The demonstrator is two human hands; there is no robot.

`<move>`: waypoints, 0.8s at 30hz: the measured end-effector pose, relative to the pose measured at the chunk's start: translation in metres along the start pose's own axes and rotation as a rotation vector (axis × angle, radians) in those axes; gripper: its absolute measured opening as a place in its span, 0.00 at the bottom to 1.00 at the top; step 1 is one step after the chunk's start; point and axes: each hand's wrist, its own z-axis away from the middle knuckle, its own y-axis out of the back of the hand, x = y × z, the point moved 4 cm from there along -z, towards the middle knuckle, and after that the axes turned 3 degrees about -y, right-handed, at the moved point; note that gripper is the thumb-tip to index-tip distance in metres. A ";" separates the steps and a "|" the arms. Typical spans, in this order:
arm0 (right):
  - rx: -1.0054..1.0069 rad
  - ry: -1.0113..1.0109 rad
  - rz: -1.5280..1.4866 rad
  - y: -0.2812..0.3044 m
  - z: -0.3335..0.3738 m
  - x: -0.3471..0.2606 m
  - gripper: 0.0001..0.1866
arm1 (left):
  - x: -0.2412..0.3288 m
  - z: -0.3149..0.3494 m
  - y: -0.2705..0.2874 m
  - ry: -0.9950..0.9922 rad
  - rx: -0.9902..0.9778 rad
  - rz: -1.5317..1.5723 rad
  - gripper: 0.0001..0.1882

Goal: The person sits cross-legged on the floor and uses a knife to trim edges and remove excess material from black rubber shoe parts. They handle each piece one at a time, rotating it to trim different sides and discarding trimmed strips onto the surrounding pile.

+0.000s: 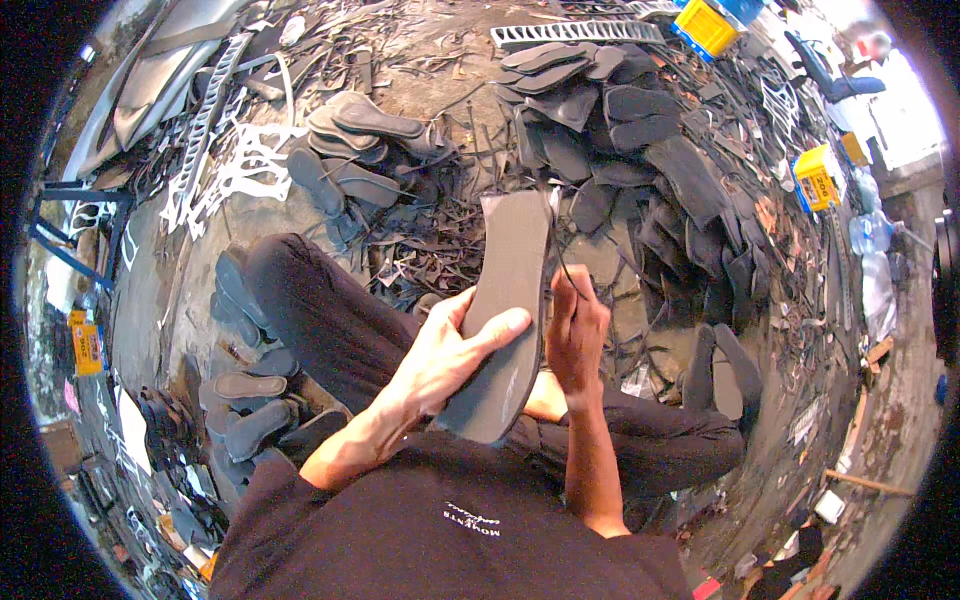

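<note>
Dirt floor (440, 60) under me, brownish, packed hard. Pile of dark cut soles (620, 130) ahead right, overlapping. Smaller stack of grey soles (350, 140) ahead left. Thin black rubber trimmings (430, 240) strewn between the two piles. White punched-out sheet scrap (235, 170) lies left of the grey stack. More soles (250, 400) beside my left leg. Yellow boxes (815, 175) on the floor far right, another (705, 25) at the top edge.

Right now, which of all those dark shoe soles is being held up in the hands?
The long grey-brown rubber sole: left hand grips it, right hand touches its edge; others lie piled.
</note>
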 end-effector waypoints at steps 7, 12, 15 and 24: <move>-0.356 -0.361 -0.602 0.000 -0.002 -0.015 0.15 | -0.010 0.006 0.016 -0.074 0.029 -0.017 0.26; -0.466 -0.195 -0.246 -0.006 0.070 -0.035 0.23 | -0.016 -0.014 0.042 -0.149 0.159 0.186 0.18; -0.549 -0.183 -0.226 -0.003 0.081 -0.035 0.20 | -0.010 -0.018 0.052 -0.059 0.137 0.214 0.18; -0.152 -0.025 0.094 0.031 0.101 0.003 0.28 | 0.008 0.005 0.030 0.144 -0.075 0.309 0.18</move>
